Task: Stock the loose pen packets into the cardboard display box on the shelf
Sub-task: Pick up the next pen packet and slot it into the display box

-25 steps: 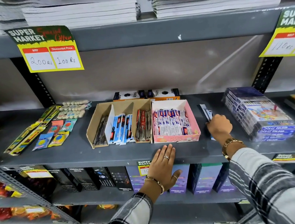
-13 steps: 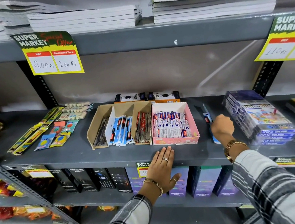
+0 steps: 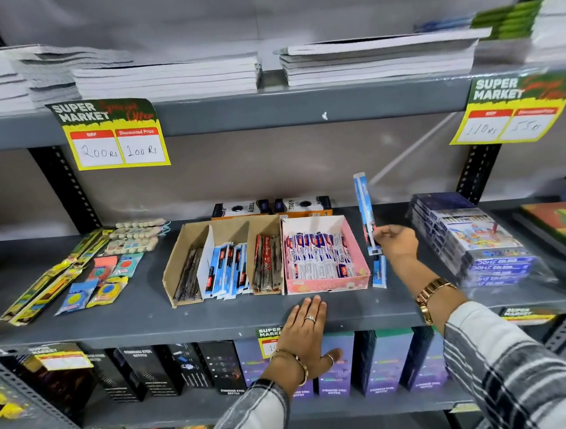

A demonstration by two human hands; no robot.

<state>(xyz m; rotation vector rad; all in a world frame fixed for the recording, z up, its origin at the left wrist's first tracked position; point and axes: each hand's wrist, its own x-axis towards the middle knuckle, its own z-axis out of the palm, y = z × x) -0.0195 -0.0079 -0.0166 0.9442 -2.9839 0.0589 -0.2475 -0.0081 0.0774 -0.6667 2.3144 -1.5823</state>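
A brown cardboard display box (image 3: 176, 256) with three compartments stands mid-shelf, holding dark, blue and red pen packets. To its right sits a pink box (image 3: 327, 283) full of white packets. My right hand (image 3: 397, 241) pinches a blue pen packet (image 3: 364, 204) near its lower end and holds it upright above the shelf, right of the pink box. Another blue packet (image 3: 379, 272) lies flat on the shelf under it. My left hand (image 3: 306, 334) rests flat on the shelf's front edge with fingers together, holding nothing.
A wrapped stack of colour-pencil boxes (image 3: 473, 243) lies right of my right hand. Erasers and ruler packs (image 3: 76, 278) are spread at the left. Two small boxes (image 3: 270, 205) stand behind the display box. Notebooks (image 3: 169, 79) fill the shelf above; bottle boxes (image 3: 381, 359) the one below.
My right hand has lifted one blue packet off the shelf and stood it upright. The camera has tilted upward. My left hand has stayed on the shelf edge.
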